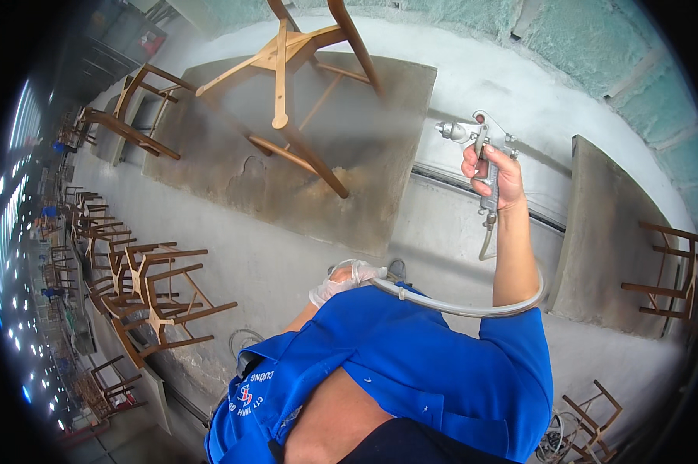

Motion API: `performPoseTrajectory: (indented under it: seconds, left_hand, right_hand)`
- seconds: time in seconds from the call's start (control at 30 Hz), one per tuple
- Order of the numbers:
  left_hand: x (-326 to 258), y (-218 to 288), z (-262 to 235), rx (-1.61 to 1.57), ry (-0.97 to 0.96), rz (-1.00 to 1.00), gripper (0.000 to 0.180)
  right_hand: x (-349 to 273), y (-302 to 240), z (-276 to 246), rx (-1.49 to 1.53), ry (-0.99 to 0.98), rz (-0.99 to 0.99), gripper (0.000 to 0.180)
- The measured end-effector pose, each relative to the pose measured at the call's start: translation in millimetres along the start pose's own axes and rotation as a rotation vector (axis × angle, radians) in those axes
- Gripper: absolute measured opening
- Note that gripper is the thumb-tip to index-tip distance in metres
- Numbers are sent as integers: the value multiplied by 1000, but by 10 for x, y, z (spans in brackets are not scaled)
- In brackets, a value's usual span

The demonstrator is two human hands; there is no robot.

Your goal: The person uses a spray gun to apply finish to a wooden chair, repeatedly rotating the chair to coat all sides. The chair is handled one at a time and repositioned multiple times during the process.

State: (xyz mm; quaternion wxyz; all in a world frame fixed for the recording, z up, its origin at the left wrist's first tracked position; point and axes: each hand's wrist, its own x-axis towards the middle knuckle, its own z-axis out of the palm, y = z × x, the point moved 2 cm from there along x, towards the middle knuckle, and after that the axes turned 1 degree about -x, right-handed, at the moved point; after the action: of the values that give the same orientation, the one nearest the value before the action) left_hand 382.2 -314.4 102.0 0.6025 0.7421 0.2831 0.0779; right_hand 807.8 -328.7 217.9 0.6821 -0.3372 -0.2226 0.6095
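Note:
My right hand (494, 174) is wrapped round the grip of a silver spray gun (476, 133), its nozzle pointing left. A clear hose (472, 311) loops from beside my right forearm across my chest to my left side. In front of my body, my left hand (341, 282), in a thin clear plastic glove, is closed on that hose; its fingers are partly hidden. Ahead and to the left of the gun stands a brown wooden chair frame (281, 58), on a large stained flat board (287, 185). Pale mist hangs over the board.
More wooden chair frames (159, 294) stand in a row at left. Another board (612, 240) bears a chair frame (670, 271) at right. A floor rail (449, 176) runs between the boards. A coiled hose (558, 437) lies at lower right; a greenish coated wall (596, 58) rises beyond.

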Motion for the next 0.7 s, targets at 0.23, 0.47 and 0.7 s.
performPoseTrajectory:
  seconds: [0.23,0.47,0.7]
  left_hand:
    - [-127,81,-67,38,55,26,34]
    - [-416,169,-220,104,160,14,35]
    - [-704,219,-335,135,261,-15,35]
  right_hand:
    - [244,620,-16,-520,417,102,37]
    - [1492,1299,207,-647,604,-180,63]
    - [2240,1082,618,-626,462,-128,62]
